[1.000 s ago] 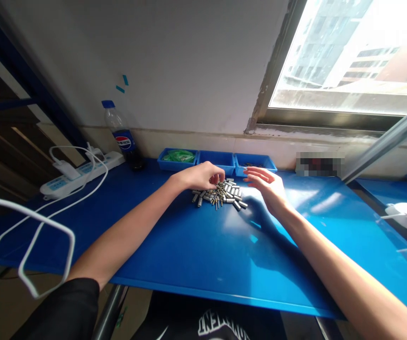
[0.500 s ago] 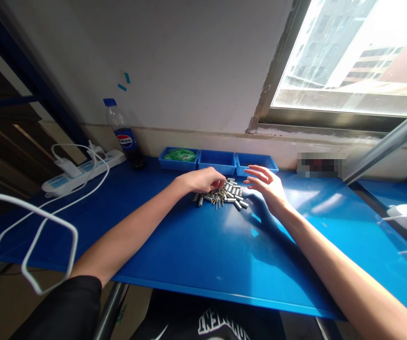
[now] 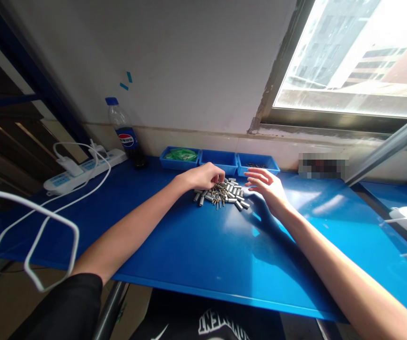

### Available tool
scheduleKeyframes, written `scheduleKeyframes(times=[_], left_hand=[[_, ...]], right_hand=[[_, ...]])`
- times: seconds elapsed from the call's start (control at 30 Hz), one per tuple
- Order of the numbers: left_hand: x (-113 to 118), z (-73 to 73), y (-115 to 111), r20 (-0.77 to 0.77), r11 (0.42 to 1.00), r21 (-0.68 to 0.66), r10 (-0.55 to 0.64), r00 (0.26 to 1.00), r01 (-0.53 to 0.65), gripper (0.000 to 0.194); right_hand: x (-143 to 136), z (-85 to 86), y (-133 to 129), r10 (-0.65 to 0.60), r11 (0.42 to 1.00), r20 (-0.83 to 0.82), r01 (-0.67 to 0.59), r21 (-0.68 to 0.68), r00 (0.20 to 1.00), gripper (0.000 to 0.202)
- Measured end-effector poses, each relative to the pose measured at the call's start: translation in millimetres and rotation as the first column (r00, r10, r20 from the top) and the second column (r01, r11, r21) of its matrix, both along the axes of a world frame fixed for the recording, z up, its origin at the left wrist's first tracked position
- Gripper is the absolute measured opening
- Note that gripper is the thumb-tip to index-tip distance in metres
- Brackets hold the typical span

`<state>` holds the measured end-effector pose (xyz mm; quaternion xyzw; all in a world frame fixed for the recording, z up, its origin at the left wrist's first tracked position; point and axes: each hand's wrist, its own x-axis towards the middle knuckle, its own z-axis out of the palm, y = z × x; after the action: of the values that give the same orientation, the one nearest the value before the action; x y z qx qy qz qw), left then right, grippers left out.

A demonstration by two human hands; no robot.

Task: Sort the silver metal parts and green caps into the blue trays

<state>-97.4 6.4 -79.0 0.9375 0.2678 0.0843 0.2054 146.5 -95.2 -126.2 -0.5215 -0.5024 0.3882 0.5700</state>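
Note:
A heap of small metal parts, grey cylinders (image 3: pixel 239 205) and thin brass-coloured pins (image 3: pixel 219 193), lies on the blue tabletop (image 3: pixel 196 250). My left hand (image 3: pixel 205 177) is over the heap's back left side, its fingers curled and pinched together. Whatever is between those fingertips is hidden. Just right of the heap, my right hand (image 3: pixel 267 186) hovers with its fingers spread and nothing in them. Behind the hands stand three blue bins in a row: the left bin (image 3: pixel 177 164) has green plastic in it, the middle bin (image 3: pixel 219 163) shows bare walls, and the right bin (image 3: pixel 260 171) holds small dark pieces.
At the back left stands a cola bottle (image 3: pixel 124 134) beside a white power strip (image 3: pixel 82 172). White cables (image 3: pixel 75 236) loop over the left table edge. A slanted metal bar (image 3: pixel 384 146) rises at the right, near a blurred-out object (image 3: pixel 323 165) and a window (image 3: pixel 348 71).
My left hand has lifted slightly from the heap, and more of the pins show beneath it. My right hand stays almost where it was.

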Motion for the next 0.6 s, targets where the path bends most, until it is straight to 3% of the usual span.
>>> scheduleKeyframes(times=[0.23, 0.43, 0.6], left_hand=[[-1.5, 12.9, 2.4, 0.245, 0.993, 0.088, 0.054, 0.968, -0.077, 0.027], [11.3, 12.7, -6.6, 0.490, 0.996, -0.045, 0.094, 0.867, -0.082, 0.012], [17.9, 6.3, -12.8, 0.536, 0.989, -0.148, 0.099, 0.838, -0.022, 0.013]], right_hand=[[-4.3, 5.9, -3.5, 0.021, 0.999, 0.021, -0.020, -0.042, 1.000, 0.041], [-15.1, 11.9, -10.9, 0.196, 0.977, 0.068, -0.189, -0.104, 0.978, 0.049], [-22.6, 9.4, -14.0, 0.258, 0.957, -0.024, -0.259, -0.128, 0.966, 0.040]])
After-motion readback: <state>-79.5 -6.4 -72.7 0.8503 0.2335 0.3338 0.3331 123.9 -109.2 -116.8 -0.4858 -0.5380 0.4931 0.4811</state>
